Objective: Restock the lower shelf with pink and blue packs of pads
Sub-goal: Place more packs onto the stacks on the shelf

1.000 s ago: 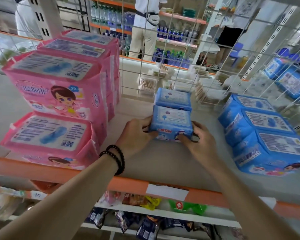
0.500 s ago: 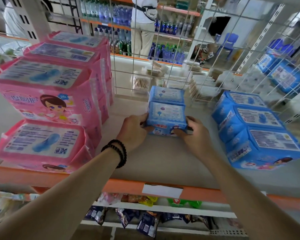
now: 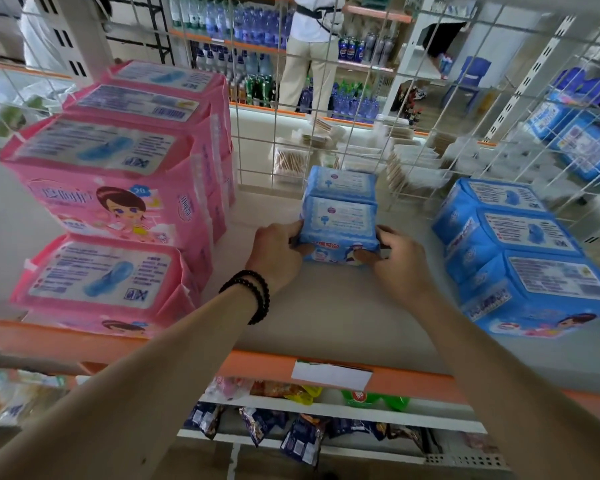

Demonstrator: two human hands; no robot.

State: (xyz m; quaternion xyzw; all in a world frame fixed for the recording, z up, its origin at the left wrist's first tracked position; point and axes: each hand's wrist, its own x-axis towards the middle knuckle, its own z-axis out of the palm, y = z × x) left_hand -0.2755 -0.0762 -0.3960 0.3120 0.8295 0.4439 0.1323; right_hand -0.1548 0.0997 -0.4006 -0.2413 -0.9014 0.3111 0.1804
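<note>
Our left hand (image 3: 278, 252) cups the left end of the front small blue pack (image 3: 340, 233) and our right hand (image 3: 400, 263) presses the right end, so we grasp it from both sides, thumbs on its lower front face. The pack sits on the shelf (image 3: 326, 313), mid-width and well back from the front edge, and touches a 2nd small blue pack (image 3: 342, 183) directly behind it, which stands just in front of the wire mesh back (image 3: 291, 133).

The 1st risk we see is in the squeeze: the wrapper is soft, and too much inward pressure could buckle the pack so it sits crooked. If we push it further back, it could shove the rear pack against the mesh and tip or skew it.

To the left, the pink packs (image 3: 118, 188) stand stacked 2 high, the lower front one reaching the orange shelf lip (image 3: 101, 341). A careless withdrawal of our left forearm could brush that stack and drag a pack off the edge. To the right, the row of 3 large blue packs (image 3: 530, 258) lies well apart from our right hand, so we judge it safer, though its front pack also sits near the lip.
</note>
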